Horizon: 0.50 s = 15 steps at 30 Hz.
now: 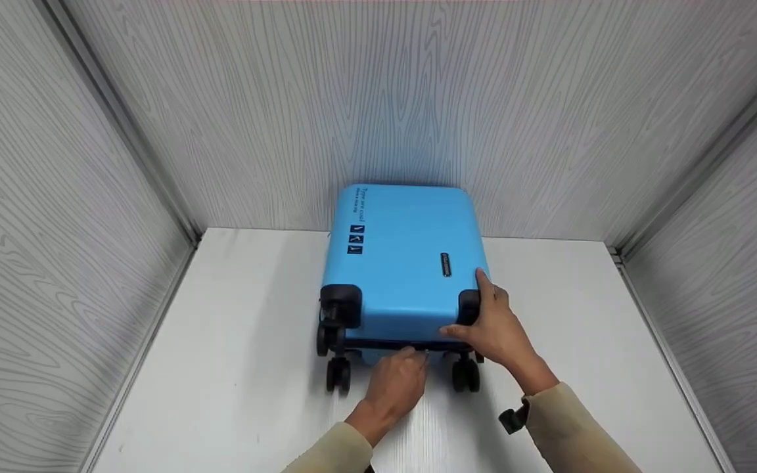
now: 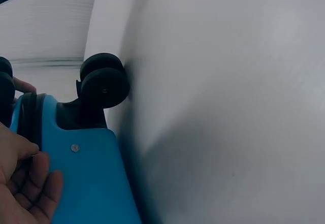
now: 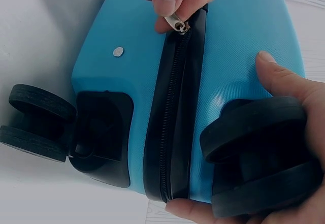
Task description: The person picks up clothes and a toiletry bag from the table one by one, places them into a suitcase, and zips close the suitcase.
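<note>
A light blue hard-shell suitcase point(image 1: 405, 243) lies flat with its wheeled end towards me. My left hand point(image 1: 397, 380) is at the middle of that end. In the right wrist view its thumb and finger pinch the metal zipper pull point(image 3: 175, 22) on the black zipper point(image 3: 167, 117), whose teeth look joined below the pull. At the right corner, my right hand point(image 1: 500, 332) grips the case beside a black wheel point(image 3: 256, 148). Its thumb presses the blue shell, and other fingers wrap the edge near the zipper's end.
The suitcase rests on a white surface point(image 1: 253, 368), close to the wood-grain back panel point(image 1: 405, 92). Similar panels rise at left point(image 1: 23, 197) and right point(image 1: 740, 263). More black wheels point(image 1: 338, 374) jut from the near end. A black strap piece point(image 1: 514, 418) hangs by the right cuff.
</note>
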### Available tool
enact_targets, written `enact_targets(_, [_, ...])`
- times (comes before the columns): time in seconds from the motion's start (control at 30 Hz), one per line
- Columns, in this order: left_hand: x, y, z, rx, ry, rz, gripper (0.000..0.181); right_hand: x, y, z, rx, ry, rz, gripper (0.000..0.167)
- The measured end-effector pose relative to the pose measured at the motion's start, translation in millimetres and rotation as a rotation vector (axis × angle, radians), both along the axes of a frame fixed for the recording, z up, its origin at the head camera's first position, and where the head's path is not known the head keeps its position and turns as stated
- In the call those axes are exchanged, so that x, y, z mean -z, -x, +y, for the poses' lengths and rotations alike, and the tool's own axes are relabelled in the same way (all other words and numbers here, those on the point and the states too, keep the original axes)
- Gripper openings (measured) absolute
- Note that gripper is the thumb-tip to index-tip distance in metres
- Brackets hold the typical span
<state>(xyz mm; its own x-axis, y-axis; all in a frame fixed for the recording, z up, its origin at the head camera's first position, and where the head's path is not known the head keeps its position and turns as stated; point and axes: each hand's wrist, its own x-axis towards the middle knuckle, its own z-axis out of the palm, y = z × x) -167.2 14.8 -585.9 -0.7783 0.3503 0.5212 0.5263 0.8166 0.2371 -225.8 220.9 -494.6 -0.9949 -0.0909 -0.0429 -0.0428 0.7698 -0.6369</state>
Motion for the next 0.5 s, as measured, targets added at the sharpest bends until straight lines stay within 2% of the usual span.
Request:
enact_targets(0.1, [-1.8,0.8,1.8,0.007,0.015,-0.022,0.016,0.4,0.0,1.9,-0.001,-0.002,-0.002,0.134])
enact_targets(0.3, [-3.4,4.8,0.6,0.024,0.052,0.025,0.017,0.8,-0.2,2.5,0.008,-0.004,0.001,0.134])
enact_targets(0.5, [-6.6,3.0,-1.2,-0.029,0.089,0.030,0.016,-0.6,-0.7,0.7,0.005,0.000,-0.004,0.135])
